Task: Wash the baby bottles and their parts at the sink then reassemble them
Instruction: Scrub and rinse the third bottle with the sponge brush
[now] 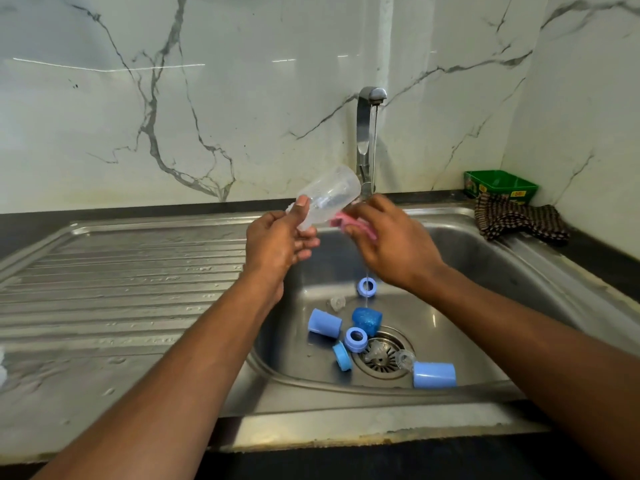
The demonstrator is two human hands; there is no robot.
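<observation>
Motion blur smears the right hand [388, 237], whose curled fingers pinch a pink sponge [349, 225] against a clear, tilted, droplet-speckled bottle [329, 195] gripped by the left hand [277, 240] above the sink [485, 258]; its neck end stays hidden behind fingers.

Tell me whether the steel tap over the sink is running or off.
Running. A thin stream of water falls from the spout of the steel tap and shows again below the right hand, above the steel sink basin.
</observation>
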